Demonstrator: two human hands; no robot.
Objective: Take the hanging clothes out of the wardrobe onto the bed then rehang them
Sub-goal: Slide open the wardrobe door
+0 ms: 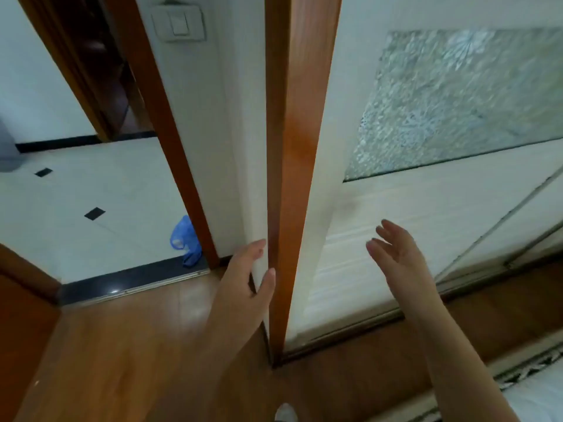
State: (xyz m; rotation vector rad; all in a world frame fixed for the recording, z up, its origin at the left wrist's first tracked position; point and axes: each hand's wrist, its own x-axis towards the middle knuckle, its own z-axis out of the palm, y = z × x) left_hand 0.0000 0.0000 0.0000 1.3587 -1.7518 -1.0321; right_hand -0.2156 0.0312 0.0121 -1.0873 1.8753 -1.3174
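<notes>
The wardrobe's sliding door is cream with a frosted patterned glass panel, and it covers the inside, so no clothes show. A brown wooden side post stands at its left edge. My left hand rests on the wardrobe's side edge, thumb on the wooden post and fingers on the cream side panel. My right hand hovers with straight spread fingers just in front of the door's lower cream panel, holding nothing. A corner of the bed with white bedding shows at the bottom right.
An open doorway to the left leads onto a white tiled floor with a blue plastic bag by the door frame. A light switch is on the wall above. Wooden floor lies underfoot; the door track runs right.
</notes>
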